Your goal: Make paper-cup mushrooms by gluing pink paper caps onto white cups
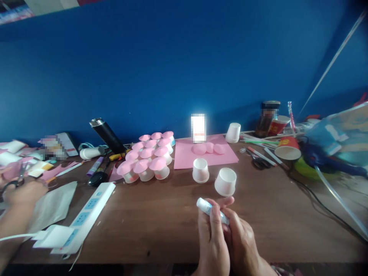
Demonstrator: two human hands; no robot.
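Observation:
A white glue stick (pixel 205 206) with a blue label lies tilted between my two hands, over the front of the brown table. My left hand (pixel 212 237) is closed round it, thumb along its side. Against its other end rests my right hand (pixel 240 237), also closed on it. Just beyond stand two upside-down white paper cups, one (pixel 200 170) further back and one (pixel 225 182) nearer. Several pink paper discs (pixel 219 148) lie on a pink sheet (pixel 184 155). Left of it, several white cups carry pink cone tops (pixel 157 163).
A white power strip (pixel 89 214) lies left, near another person's hand (pixel 25 189) with scissors (pixel 20 176). Behind are a black flask (pixel 106 135) and another white cup (pixel 233 133). Scissors (pixel 260 160), pens and a red cup (pixel 287 148) lie right.

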